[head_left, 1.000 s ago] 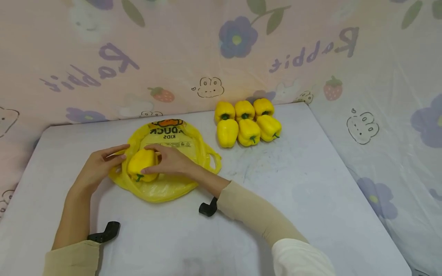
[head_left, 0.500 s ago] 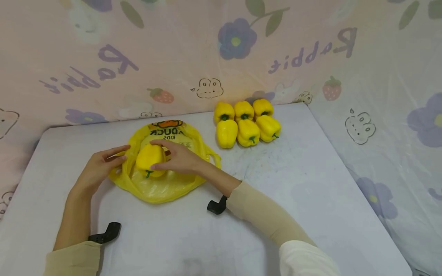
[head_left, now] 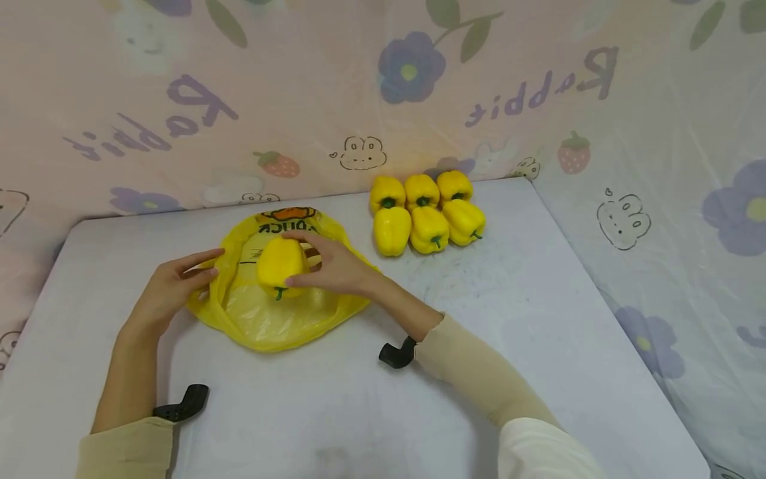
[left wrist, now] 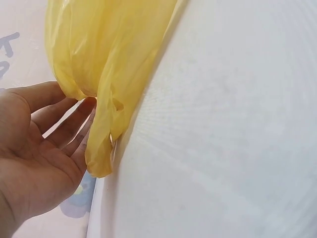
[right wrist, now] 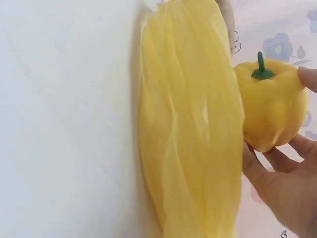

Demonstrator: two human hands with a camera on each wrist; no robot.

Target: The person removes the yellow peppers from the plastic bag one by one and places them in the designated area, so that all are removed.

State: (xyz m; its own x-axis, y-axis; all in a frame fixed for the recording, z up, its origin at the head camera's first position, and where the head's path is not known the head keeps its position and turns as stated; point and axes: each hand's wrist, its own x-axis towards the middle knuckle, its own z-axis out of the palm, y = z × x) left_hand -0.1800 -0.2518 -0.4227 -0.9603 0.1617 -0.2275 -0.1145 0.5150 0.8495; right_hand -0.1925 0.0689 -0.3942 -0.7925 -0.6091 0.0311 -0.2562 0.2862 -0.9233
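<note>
A yellow bell pepper (head_left: pixel 281 267) is in my right hand (head_left: pixel 335 265), over the mouth of a yellow plastic bag (head_left: pixel 263 326). Its green stem points toward me in the head view. Thumb and fingers clasp the pepper (right wrist: pixel 272 106) from its sides in the right wrist view, where the bag's wall (right wrist: pixel 193 124) partly covers it. At the bag's left rim, my left hand (head_left: pixel 173 293) touches the plastic with extended fingers. The left wrist view shows these fingers (left wrist: pixel 64 121) against the bag near its hanging handle (left wrist: pixel 101 148); some fingertips are hidden behind the plastic.
Several yellow bell peppers (head_left: pixel 429 229) lie in two rows at the back of the white table (head_left: pixel 509 346), right of the bag. A patterned cloth (head_left: pixel 311 86) hangs behind the table. Each wrist carries a black mount (head_left: pixel 397 354).
My right hand has moved the bell pepper rightward and away from me, from the bag's left side to over its middle. The left hand stays at the rim.
</note>
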